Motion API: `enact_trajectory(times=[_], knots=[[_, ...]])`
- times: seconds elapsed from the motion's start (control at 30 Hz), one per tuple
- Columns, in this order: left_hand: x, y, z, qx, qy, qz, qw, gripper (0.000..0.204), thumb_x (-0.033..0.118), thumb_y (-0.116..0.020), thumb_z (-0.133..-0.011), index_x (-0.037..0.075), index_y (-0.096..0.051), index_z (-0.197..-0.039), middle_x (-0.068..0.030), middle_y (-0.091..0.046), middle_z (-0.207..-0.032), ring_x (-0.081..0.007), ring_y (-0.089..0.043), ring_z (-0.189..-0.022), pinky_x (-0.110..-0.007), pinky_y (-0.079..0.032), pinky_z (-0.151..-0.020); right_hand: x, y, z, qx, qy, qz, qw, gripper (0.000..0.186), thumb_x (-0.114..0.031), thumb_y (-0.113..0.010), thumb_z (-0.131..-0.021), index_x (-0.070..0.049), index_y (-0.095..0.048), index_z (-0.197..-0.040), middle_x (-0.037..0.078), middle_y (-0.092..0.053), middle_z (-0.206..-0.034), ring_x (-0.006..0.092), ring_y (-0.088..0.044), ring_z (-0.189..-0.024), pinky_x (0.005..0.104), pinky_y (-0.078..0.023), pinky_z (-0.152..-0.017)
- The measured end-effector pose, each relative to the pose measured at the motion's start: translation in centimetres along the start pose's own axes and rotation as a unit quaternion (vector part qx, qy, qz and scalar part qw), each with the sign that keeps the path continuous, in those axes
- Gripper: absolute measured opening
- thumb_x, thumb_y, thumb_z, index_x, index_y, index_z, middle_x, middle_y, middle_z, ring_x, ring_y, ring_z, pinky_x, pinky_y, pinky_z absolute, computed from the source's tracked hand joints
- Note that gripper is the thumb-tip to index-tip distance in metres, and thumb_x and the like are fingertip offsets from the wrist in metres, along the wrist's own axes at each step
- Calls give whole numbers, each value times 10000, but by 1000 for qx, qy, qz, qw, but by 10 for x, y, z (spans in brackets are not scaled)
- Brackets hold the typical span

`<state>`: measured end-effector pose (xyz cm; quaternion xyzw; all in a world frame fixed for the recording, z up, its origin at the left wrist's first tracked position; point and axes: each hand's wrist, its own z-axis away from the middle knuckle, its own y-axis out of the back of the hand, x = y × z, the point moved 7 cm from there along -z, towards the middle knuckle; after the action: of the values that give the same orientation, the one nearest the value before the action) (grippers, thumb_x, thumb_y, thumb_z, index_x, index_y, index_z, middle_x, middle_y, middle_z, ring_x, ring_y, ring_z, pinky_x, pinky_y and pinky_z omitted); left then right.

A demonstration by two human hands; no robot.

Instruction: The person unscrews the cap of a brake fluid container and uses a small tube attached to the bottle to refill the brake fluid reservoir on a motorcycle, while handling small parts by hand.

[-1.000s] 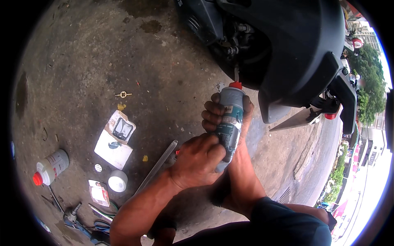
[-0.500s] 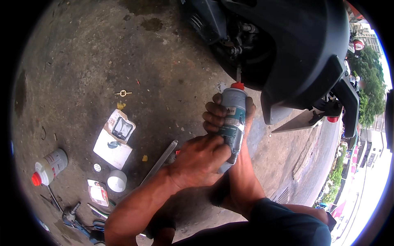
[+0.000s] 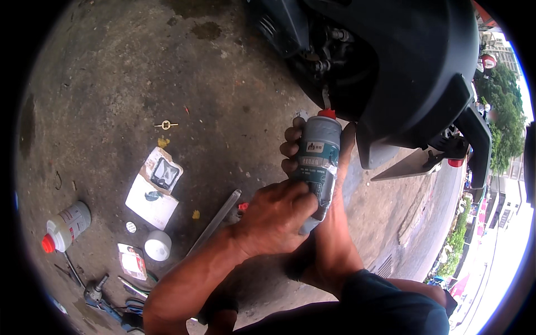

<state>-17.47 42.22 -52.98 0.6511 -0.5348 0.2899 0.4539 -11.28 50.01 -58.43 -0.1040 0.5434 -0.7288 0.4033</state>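
Observation:
Both hands hold a grey squeeze bottle [image 3: 319, 156] with a teal label and a red nozzle, tilted up toward the underside of a black scooter [image 3: 402, 67]. My right hand [image 3: 301, 146] wraps the upper body of the bottle, fingers showing on its left side. My left hand [image 3: 276, 215] presses on the bottle's lower end. The red nozzle tip points into the dark gap by the rear wheel parts.
On the stained concrete lie a small open carton [image 3: 153, 187], a white cap [image 3: 157, 245], a metal bar [image 3: 215, 220], a second white bottle with a red cap [image 3: 66, 226], a small packet [image 3: 133, 260], a small key-like part [image 3: 166, 125] and hand tools [image 3: 97, 290].
The bottle and both hands have shifted slightly up and right toward the scooter's underside. My grip is unchanged.

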Motion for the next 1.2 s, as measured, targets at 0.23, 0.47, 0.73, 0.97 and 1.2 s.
enact_trajectory(times=[0.23, 0.47, 0.73, 0.97, 1.2], knots=[[-1, 0, 2, -7, 6, 13, 1000, 366, 65, -743, -589, 54, -536, -891, -92, -540, -831, -292, -615, -766, -391, -532, -651, -12, 13, -5, 36, 10, -5, 999, 624, -571, -584, -841, -12, -552, -1115, 102, -598, -904, 226, -584, -739, 309, -509, -580], [-4, 3, 1, -31, 28, 7, 999, 380, 75, -752, -593, 54, -531, -901, -95, -550, -849, -295, -615, -786, -399, -532, -673, -9, 13, -9, -5, -21, -16, 1000, 589, -545, -624, -811, -18, -563, -1069, 61, -530, -815, 167, -497, -690, 256, -438, -540], [-5, 2, -2, -39, 26, 17, 999, 364, 66, -753, -563, 76, -558, -870, -89, -563, -836, -299, -613, -750, -393, -517, -634, -11, 12, -11, -18, -12, 14, 1000, 601, -581, -613, -808, -27, -572, -1037, 34, -493, -762, 126, -459, -630, 233, -393, -509], [-6, 0, -2, -81, 24, 18, 996, 393, 50, -743, -603, 58, -539, -939, -93, -574, -860, -286, -627, -796, -398, -533, -670, -9, 12, -11, -10, -12, 16, 1000, 641, -624, -582, -812, -27, -565, -1046, 38, -486, -747, 135, -454, -621, 243, -379, -494], [-6, -1, -7, -102, 31, 37, 994, 371, 41, -730, -618, 53, -549, -941, -90, -584, -859, -291, -631, -795, -400, -531, -677, -11, 12, -12, -38, -23, -7, 999, 654, -633, -570, -817, -25, -563, -1059, 49, -490, -750, 145, -459, -624, 247, -380, -495]])
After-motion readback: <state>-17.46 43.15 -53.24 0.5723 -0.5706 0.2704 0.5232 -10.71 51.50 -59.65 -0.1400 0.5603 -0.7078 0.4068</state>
